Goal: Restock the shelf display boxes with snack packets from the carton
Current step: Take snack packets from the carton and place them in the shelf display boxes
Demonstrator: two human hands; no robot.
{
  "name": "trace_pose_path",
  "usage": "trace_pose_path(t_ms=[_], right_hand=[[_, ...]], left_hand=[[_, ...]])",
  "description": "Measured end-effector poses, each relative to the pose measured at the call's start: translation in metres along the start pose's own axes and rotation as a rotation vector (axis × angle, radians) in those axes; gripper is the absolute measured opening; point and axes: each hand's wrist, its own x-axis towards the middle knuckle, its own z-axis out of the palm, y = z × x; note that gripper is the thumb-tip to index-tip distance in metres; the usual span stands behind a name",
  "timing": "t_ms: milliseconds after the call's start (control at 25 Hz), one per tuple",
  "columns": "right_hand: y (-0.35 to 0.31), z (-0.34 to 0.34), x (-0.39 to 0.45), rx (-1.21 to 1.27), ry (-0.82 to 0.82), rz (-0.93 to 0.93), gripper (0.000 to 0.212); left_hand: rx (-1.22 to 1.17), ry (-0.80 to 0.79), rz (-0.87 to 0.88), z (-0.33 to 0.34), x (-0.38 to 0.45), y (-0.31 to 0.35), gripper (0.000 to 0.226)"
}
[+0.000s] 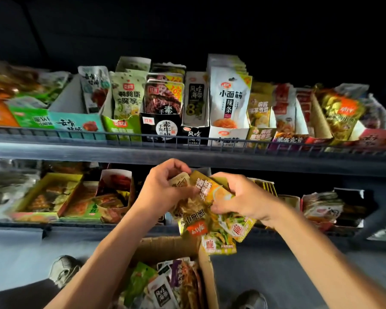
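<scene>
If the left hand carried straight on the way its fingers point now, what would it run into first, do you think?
Probably the right hand: the left hand points across the bunch of snack packets both grip. Depth is unclear.

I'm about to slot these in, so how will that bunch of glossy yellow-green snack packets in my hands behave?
The bunch of glossy yellow-green snack packets looks floppy: lower packets hang loose. Glossy film probably slides, so some may slip out. They seem light; the left hand and right hand grip them by the upper ends.

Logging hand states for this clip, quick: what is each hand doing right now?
Left hand: fingers curled, gripping the bunch of snack packets.
Right hand: fingers curled, gripping the same bunch.
</scene>
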Motion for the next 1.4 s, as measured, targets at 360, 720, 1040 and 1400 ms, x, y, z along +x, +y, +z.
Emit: trace_pose_path(t_ms=[360,720,1040,1400], right_hand=[[0.021,-0.025,-0.008,0.651,0.375,0.065,0.039],[0.009,-0.029,0.0,0.709,0.385,-0.068,0.035],[-0.028,-0.14,0.029,0.542,0.814,-0.289,0.033],[-0.024,-0.198,0.095,-0.004,0.871,-0.224,0.024]], left_hand=[[-0.227,-0.052,-0.094,-0.003,0.005,-0.012,0.027],[-0.278,-0.302,-0.025,0.056,0.048,0.028,0.037],[-0.474,0.088,-0.094,0.083,0.093,0.054,0.022],[-0.689,0.243,-0.151,0.078,0.111,0.061,0.012]])
